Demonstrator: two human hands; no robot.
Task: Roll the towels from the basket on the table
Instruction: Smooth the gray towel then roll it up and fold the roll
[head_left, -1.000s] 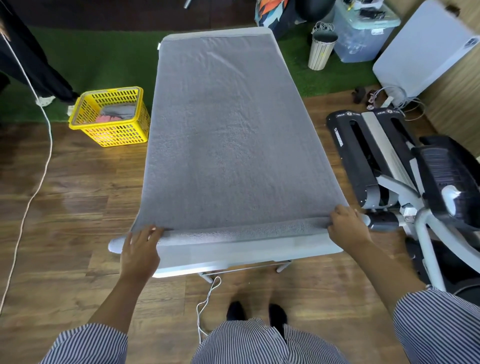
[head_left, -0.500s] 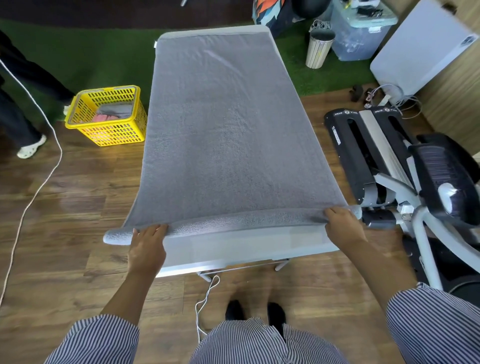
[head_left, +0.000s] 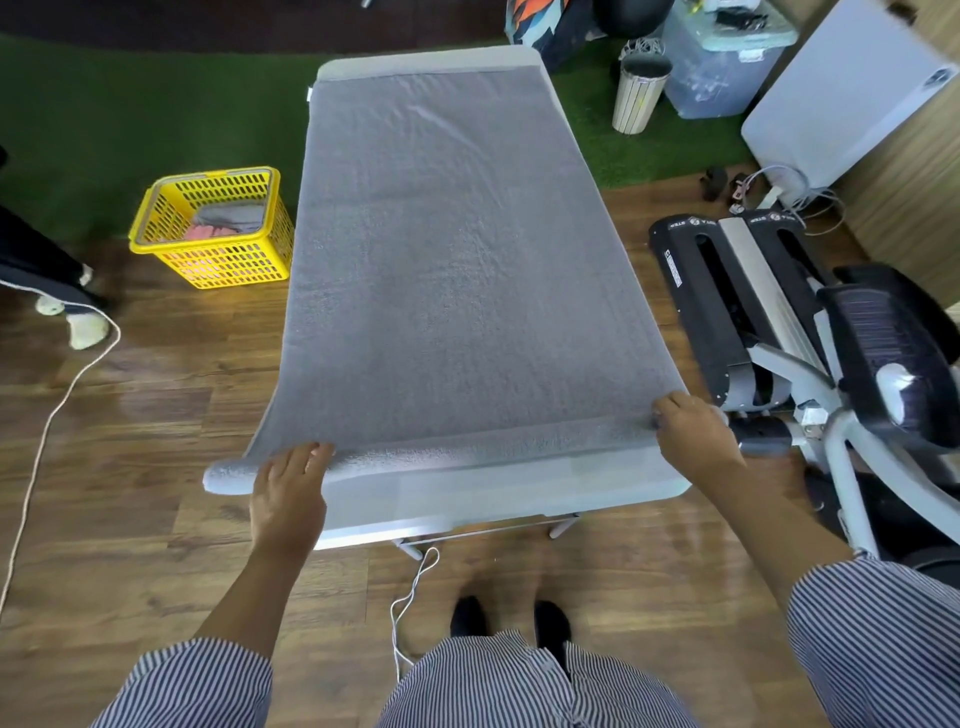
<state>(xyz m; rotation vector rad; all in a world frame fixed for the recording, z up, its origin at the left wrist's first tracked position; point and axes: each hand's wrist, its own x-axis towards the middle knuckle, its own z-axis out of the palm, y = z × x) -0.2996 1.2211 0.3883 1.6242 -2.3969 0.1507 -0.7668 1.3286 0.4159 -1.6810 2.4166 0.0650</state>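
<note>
A large grey towel (head_left: 447, 260) lies spread along the white table (head_left: 498, 499), covering almost all of it. Its near edge is turned into a thin roll (head_left: 467, 452) that sticks out past the table's left side. My left hand (head_left: 288, 488) rests flat on the left part of the roll with fingers straight. My right hand (head_left: 691, 431) has its fingers curled over the roll's right end. A yellow basket (head_left: 208, 228) with grey and pink towels in it stands on the floor to the left of the table.
An exercise machine (head_left: 779, 332) stands close against the table's right side. A cord (head_left: 62, 395) trails over the wooden floor at the left, beside another person's feet (head_left: 78, 322). A bin (head_left: 639, 93) and a storage box (head_left: 722, 62) sit on green turf beyond.
The roll at the towel's near edge has moved a little further up the table and grown slightly thicker. Both hands travelled forward with it. A person's feet have come into view at the left.
</note>
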